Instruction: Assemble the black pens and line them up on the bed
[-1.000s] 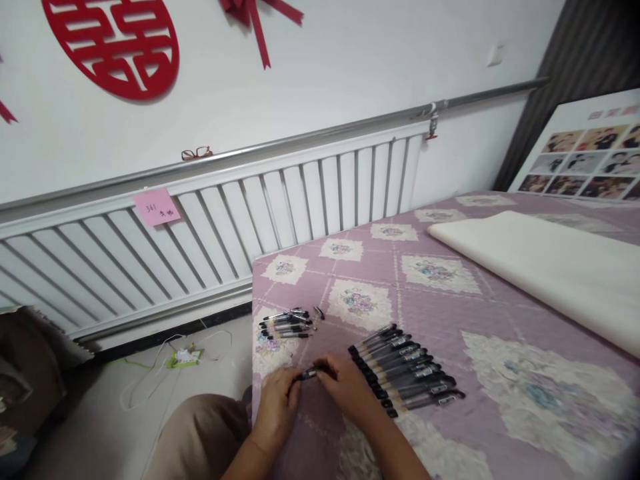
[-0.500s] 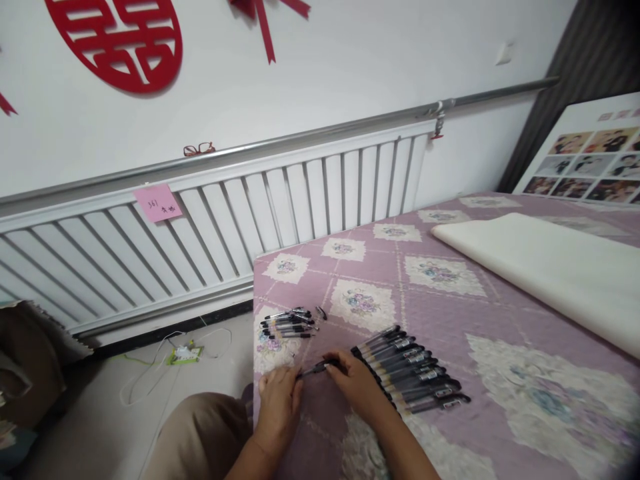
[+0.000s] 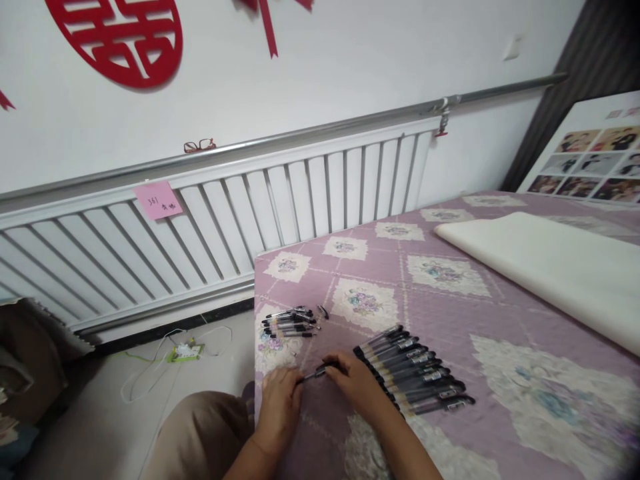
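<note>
A dark pen (image 3: 315, 374) is held low over the purple flowered cloth, stretched between my two hands. My left hand (image 3: 281, 399) is closed on its left end, and my right hand (image 3: 350, 380) pinches the other end, where a black cap or grip shows. The fingers hide both tips of the pen. Just right of my right hand lies a row of capped black pens (image 3: 415, 373), side by side and slanted. Beyond my left hand is a small loose pile of pen parts (image 3: 290, 322), with a single black cap (image 3: 323, 311) beside it.
A folded cream sheet (image 3: 545, 267) lies at the right of the cloth-covered surface (image 3: 380, 267). Behind stands a white radiator (image 3: 310, 193) with a pink note (image 3: 158, 200). Glasses (image 3: 199, 145) rest by the pipe. A power strip (image 3: 185, 351) with cables sits on the floor at left.
Both hands keep hold of the pen in nearly the same place. The view has shifted very slightly; the piles look unchanged.
</note>
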Demonstrator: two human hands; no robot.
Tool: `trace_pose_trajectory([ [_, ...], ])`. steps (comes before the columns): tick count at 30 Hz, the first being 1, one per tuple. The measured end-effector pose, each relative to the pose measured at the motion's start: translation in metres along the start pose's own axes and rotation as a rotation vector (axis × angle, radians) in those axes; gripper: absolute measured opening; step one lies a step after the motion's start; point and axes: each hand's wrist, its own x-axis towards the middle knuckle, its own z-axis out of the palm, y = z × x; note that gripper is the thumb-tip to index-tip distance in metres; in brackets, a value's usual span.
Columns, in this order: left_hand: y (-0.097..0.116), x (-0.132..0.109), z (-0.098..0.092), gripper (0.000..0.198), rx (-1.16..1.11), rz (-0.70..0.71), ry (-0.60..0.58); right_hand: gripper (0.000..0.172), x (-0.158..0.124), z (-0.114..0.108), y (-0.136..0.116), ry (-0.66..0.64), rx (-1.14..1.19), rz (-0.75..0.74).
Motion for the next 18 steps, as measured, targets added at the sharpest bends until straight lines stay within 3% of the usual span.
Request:
trace_pose_trajectory([
  [11,-0.0001,-0.0002,-0.0017,0.017,-0.054,0.012,0.009,0.021,-0.0022,-0.0015,-0.0042,-0.015,-0.041,0.005],
  [18,0.0002,-0.0001,0.0009,0.019,-0.162,0.051,-0.031,0.026,-0.0039,0.0002,-0.0017,0.047,-0.049,-0.013],
])
